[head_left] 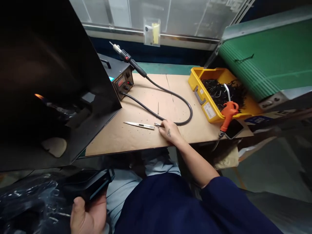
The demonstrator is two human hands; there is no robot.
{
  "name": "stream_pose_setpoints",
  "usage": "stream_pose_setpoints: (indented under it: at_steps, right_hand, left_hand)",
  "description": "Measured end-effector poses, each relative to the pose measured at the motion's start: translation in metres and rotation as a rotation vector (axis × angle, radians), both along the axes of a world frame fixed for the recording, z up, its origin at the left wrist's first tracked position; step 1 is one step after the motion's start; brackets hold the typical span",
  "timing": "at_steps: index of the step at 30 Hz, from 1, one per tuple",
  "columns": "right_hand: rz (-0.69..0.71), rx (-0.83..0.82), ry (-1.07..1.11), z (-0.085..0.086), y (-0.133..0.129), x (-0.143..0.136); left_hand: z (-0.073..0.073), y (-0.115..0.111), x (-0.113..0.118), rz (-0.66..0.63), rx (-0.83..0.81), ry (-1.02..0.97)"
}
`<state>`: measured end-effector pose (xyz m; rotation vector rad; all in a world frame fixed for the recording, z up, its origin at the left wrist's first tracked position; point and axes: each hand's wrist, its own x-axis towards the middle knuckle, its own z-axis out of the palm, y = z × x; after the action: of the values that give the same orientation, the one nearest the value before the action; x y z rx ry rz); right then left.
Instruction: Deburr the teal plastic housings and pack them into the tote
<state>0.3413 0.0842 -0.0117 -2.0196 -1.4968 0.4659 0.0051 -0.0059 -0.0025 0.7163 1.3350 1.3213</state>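
Observation:
Low on the left, beside my thigh, my left hand (90, 211) grips a black box-shaped plastic part (90, 185) from below. My right hand (170, 131) rests on the cardboard-covered bench (104, 139) near its front edge. Its fingers are closed around a small metal-ended tool (157, 124), mostly hidden by the hand. Just left of that lies a slim silver craft knife (140, 125), its tip pointing left. A thin metal pin (158, 108) lies behind them.
A hot-air station (124, 83) stands at the back left; its wand (129, 60) points up-left and its black cable (187, 104) loops behind my right hand. A yellow bin (207, 107) holds black parts, with an orange air gun (228, 115) at its front. A green conveyor (273, 55) rises right; a black panel (97, 97) stands left.

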Motion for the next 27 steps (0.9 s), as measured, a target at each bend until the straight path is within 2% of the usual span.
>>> stream_pose_setpoints:
  at_steps: [4,6,9,12,17,21,27]
  right_hand:
    - [0.039,0.048,0.122,0.004,-0.021,-0.006]
    - [0.083,0.071,0.247,0.006,-0.034,-0.014]
    - [0.236,0.05,0.48,0.011,-0.055,-0.034]
    - [0.435,-0.012,0.685,0.023,-0.078,-0.06]
    - [0.741,-0.034,0.719,0.043,-0.097,-0.1]
    - [0.783,-0.02,0.69,0.051,-0.091,-0.114]
    - [0.784,-0.078,0.677,0.059,-0.086,-0.116]
  left_hand:
    - [-0.005,-0.002,0.012,0.101,-0.105,-0.224]
    - [-0.008,-0.004,0.02,0.105,-0.148,-0.391]
    - [-0.012,-0.004,0.033,0.065,-0.142,-0.554]
    - [-0.009,-0.003,0.043,0.005,-0.139,-0.642]
    - [0.001,-0.008,0.049,-0.025,-0.129,-0.647]
    - [0.004,-0.01,0.047,0.004,-0.149,-0.599]
    - [0.004,-0.011,0.047,0.037,-0.155,-0.472]
